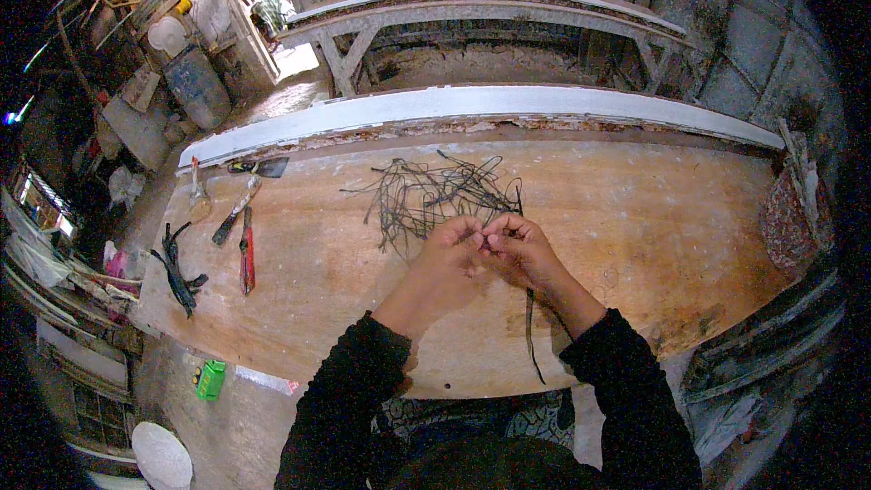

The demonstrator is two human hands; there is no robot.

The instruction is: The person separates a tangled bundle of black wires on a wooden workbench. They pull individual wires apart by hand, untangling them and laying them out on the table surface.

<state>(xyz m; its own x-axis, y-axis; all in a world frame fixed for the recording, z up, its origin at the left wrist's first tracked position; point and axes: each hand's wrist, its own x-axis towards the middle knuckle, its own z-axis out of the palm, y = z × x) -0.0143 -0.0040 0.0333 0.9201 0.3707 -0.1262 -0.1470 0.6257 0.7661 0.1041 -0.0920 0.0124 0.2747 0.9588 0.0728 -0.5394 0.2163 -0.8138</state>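
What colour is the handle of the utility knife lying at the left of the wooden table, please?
Red, as the head view shows: the utility knife lies left of both hands.

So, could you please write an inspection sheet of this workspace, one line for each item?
Surface: worn wooden tabletop, pale stains, white board along the far edge.
Job's things: tangle of dark thin strands; one long strand hangs from the hands.
Clutter: putty knife, red-handled tool, scraper, dark forked piece at left.
Grips: left hand and right hand meet, fingers pinching strands.
Cables: nothing seen.
Surroundings: wooden bench behind, blue barrel, green box on the floor.
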